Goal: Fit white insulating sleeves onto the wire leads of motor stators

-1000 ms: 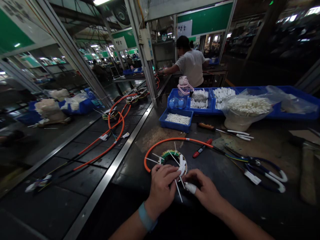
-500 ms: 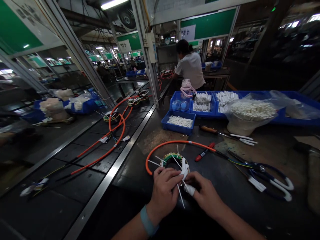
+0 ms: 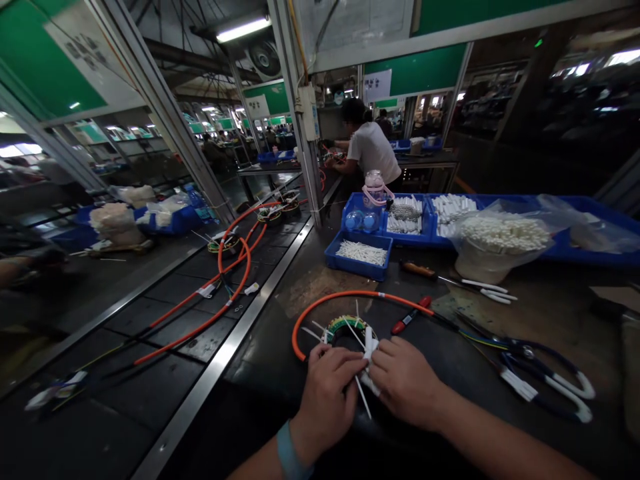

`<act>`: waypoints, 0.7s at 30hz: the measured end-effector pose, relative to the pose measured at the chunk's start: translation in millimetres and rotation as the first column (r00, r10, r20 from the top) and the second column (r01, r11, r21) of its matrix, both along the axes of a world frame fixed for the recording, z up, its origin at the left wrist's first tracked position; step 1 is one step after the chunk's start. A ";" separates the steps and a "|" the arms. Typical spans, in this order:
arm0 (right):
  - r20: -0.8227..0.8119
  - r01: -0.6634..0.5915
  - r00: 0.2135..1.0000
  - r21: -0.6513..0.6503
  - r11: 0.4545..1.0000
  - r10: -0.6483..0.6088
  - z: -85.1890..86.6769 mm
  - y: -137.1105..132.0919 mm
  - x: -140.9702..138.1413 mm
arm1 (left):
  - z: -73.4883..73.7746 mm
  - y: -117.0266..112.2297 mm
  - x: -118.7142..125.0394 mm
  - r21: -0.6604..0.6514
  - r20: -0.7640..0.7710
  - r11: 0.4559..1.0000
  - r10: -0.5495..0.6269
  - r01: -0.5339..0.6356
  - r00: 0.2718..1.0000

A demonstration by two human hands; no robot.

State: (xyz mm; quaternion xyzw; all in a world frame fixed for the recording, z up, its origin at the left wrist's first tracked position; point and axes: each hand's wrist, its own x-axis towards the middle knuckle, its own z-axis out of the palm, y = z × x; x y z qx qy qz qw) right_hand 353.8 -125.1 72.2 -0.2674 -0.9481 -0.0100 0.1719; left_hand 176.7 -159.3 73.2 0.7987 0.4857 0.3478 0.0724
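Wound ring (image 3: 345, 323) lay on bench (image 3: 265, 353), approx 6 o'clock in view. L hand (image 3: 333, 380) bent at its 7 o'clock edge, R hand (image 3: 407, 380) curled at 4, nr white sleeve (image 3: 369, 340); exact grips hidden, couldn't tell. Orange cable (image 3: 345, 295) arced past 12; red marker (image 3: 411, 316) at 2; shears (image 3: 528, 351) farther, approx 3.

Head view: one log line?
left hand: on green-and-white wound ring | right hand: at its near right | orange round cable: arcs beyond it

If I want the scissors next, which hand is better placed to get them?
Probably the right hand: the scissors lie on its side, while the left hand, at the wound ring, would have to cross past it.
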 end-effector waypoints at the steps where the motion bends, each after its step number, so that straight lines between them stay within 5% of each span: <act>1: 0.012 -0.072 0.997 0.051 0.996 0.072 -0.3 0.9 -0.2 | 1.9 0.8 -0.7 -0.031 -0.027 0.999 0.011 -0.012 1.000; 4: 0.003 -0.188 0.982 0.178 0.966 0.191 1.1 11.6 -5.4 | 7.0 4.3 -2.9 -0.127 -0.091 0.992 0.001 -0.012 0.996; 7: -0.018 -0.094 0.995 0.212 0.973 0.100 10.3 35.3 -14.7 | 9.0 7.7 -4.5 -0.192 -0.125 0.981 -0.040 0.015 0.991; 14: -0.030 -0.064 0.998 -0.191 0.980 0.059 19.7 46.8 -12.0 | 3.8 9.0 -4.7 -0.130 -0.136 0.991 -0.046 0.028 0.990; 21: 0.048 -0.027 0.998 -0.109 0.994 0.032 -1.7 38.0 -15.4 | -14.2 15.4 -4.6 0.040 -0.154 0.999 0.000 0.006 0.988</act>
